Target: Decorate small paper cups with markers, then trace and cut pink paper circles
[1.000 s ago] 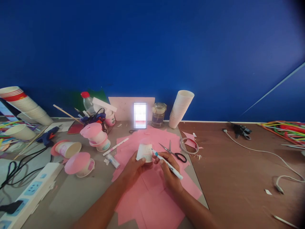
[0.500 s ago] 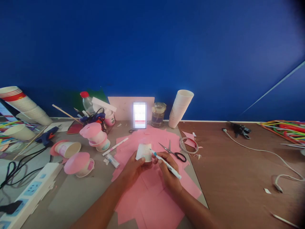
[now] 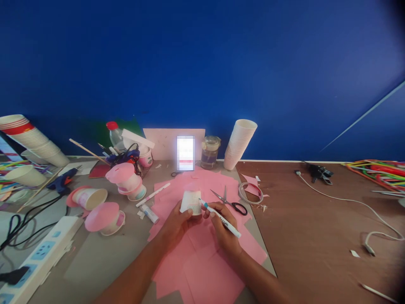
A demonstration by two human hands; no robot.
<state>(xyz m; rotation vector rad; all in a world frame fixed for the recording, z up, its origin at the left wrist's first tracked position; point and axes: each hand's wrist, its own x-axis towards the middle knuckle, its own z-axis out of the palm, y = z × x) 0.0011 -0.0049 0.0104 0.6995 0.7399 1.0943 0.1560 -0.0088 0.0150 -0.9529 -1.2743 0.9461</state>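
Note:
My left hand (image 3: 177, 220) is closed around a white paper cup (image 3: 191, 200), its thumb pressed on the cup's near side. A white marker with a blue band (image 3: 226, 223) is pinched in my right hand (image 3: 225, 226), and its tip meets the right side of the cup or comes very close. Beneath both hands lie overlapping sheets of pink paper (image 3: 202, 270). Scissors with black handles (image 3: 238, 207) rest partly spread on the paper, just beyond my right hand. To the left are a white and pink pen (image 3: 153, 194) and a glue stick (image 3: 149, 213).
Pink-topped paper cups (image 3: 103, 217) stand on the left, near a glue gun (image 3: 61, 181) and a power strip (image 3: 41, 253). At the back are a lit phone (image 3: 185, 153), a glass jar (image 3: 211, 152) and a leaning cup stack (image 3: 239, 143). A tape roll (image 3: 251, 193) and cable (image 3: 335, 196) lie right.

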